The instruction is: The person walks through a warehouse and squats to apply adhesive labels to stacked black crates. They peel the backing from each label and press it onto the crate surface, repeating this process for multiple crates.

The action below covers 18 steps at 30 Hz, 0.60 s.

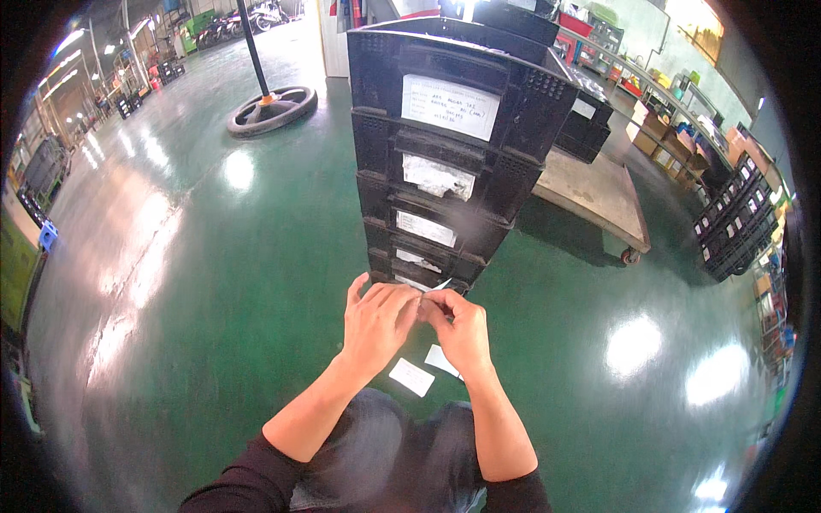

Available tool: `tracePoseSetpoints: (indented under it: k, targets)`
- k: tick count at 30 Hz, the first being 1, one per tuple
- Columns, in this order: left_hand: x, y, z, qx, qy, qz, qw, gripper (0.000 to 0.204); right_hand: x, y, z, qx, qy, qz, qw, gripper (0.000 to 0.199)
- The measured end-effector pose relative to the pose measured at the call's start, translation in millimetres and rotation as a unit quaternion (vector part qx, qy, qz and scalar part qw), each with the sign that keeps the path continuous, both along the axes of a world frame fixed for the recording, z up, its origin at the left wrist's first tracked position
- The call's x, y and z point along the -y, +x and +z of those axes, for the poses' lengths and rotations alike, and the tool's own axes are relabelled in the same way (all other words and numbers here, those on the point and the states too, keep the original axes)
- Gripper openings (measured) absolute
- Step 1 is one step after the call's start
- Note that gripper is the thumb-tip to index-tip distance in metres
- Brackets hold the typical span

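Observation:
Both my hands meet in front of the lowest part of a tall stack of black plastic crates [466, 81]. My right hand [462, 321] is closed in a pinch, and a thin edge of white paper [440, 285] sticks up beside its fingertips. Pressed up against it, my left hand [376, 316] has its fingers bent and closed at the same spot. What lies between the left fingertips is hidden. White paper labels, such as the large handwritten one [450, 107] on the top crate, cover the crate fronts; some lower ones look torn.
Two white paper slips lie on the green floor below my hands, the nearer one [411, 377] fully in sight. Behind the stack stands a flat trolley [590, 190] on casters. A post in a tyre base [272, 111] stands at the far left, and more black crates [740, 222] at right.

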<state>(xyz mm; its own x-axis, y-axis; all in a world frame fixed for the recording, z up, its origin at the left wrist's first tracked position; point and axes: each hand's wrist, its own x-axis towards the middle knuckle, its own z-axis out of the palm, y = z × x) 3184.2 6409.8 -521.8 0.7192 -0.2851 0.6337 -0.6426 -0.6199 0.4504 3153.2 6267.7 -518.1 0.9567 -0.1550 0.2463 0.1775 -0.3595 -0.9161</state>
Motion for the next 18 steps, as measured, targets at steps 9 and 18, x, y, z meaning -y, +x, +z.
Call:
tracePoseSetpoints:
  k: [9, 18]
  targets:
    - [-1.6, -1.2, 3.1, -0.01, -0.027, -0.016, 0.999, 0.012, -1.3, -1.7, 2.9, -0.01, 0.001, 0.002, 1.0, 0.011]
    - [-0.7, -1.7, 4.3, 0.017, -0.011, -0.008, 1.0, 0.011, -1.5, -1.4, 0.0, 0.028, -0.002, -0.003, 1.0, 0.008]
